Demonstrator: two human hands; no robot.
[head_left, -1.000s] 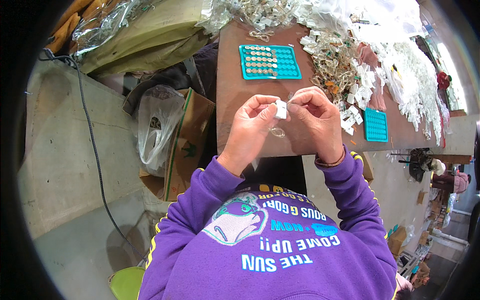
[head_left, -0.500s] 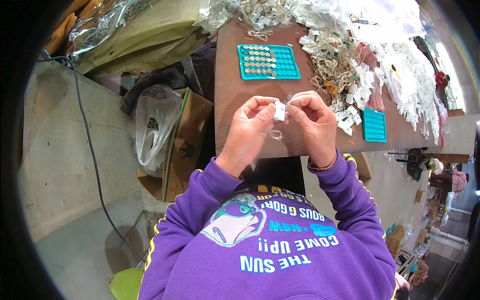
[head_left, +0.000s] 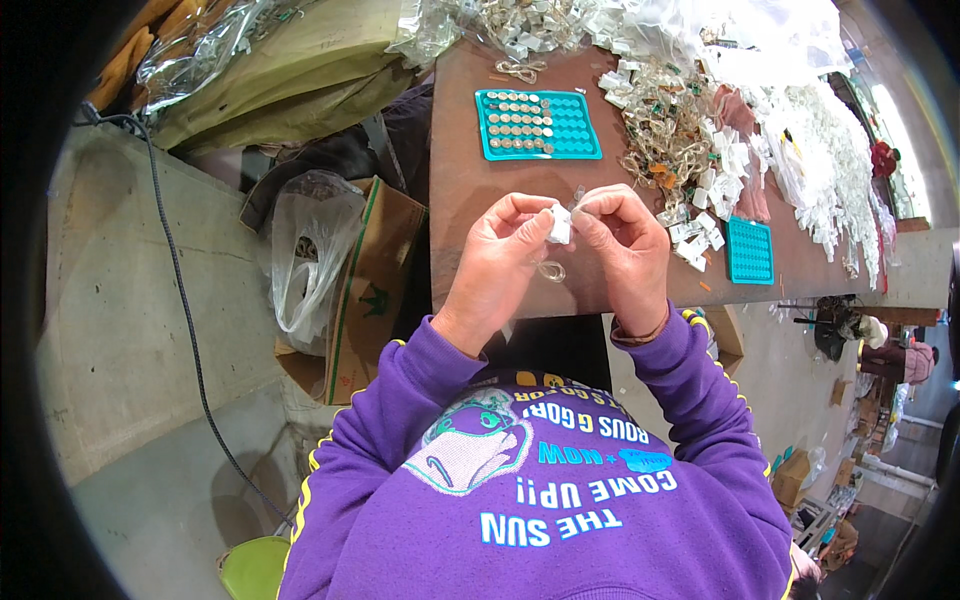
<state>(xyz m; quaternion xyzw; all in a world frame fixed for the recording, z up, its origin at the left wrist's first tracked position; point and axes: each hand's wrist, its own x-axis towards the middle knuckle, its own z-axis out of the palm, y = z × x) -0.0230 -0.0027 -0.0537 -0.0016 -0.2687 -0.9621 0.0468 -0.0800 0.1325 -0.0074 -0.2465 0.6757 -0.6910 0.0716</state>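
In left hand [head_left: 492,262]: white block [head_left: 561,227], visible length roughly forward.

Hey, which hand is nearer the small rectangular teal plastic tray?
Right. The right hand is left of the small rectangular teal plastic tray, apart from it; the left hand is farther left.

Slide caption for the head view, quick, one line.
Left hand holds a small white piece, right hand pinching a clear bit beside it; beyond, a teal tray partly filled with round discs.
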